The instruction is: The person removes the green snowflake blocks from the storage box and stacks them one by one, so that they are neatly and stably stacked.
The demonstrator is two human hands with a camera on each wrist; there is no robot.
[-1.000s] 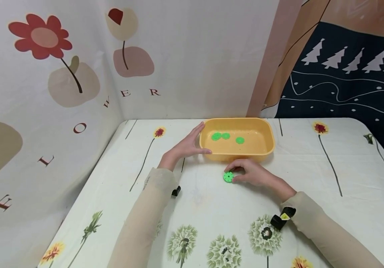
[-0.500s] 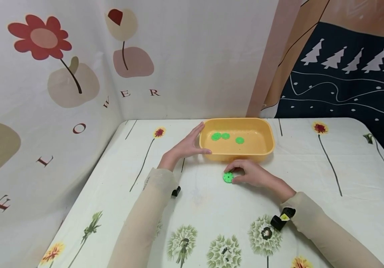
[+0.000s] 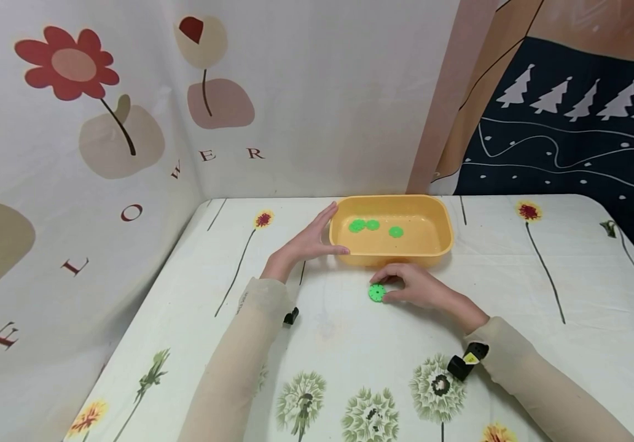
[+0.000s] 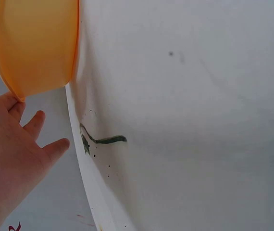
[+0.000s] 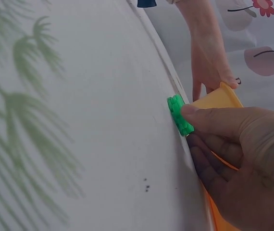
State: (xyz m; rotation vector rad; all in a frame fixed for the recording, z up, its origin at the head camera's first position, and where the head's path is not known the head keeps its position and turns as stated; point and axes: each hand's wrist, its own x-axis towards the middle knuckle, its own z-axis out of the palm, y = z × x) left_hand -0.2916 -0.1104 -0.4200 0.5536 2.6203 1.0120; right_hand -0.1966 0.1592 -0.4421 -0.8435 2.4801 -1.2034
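Note:
A green notched disc (image 3: 377,293) with a small centre hole is pinched between the thumb and fingers of my right hand (image 3: 413,285), just in front of a yellow plastic basin (image 3: 389,260). Seen from the right wrist, the green piece (image 5: 179,115) looks thick, like discs stacked together; whether it touches the table I cannot tell. My left hand (image 3: 308,240) spans the basin's left end, fingers spread and mostly straight, with the thumb at the near corner. In the left wrist view the fingertips touch the basin's edge (image 4: 36,53). Several green discs (image 3: 396,232) lie inside the basin.
A white cloth with printed flowers covers the table (image 3: 328,344). Behind the basin rises a printed fabric backdrop (image 3: 317,110), with a dark tree-patterned cloth (image 3: 566,135) at the right. A black wrist device (image 3: 467,361) sits on the right sleeve.

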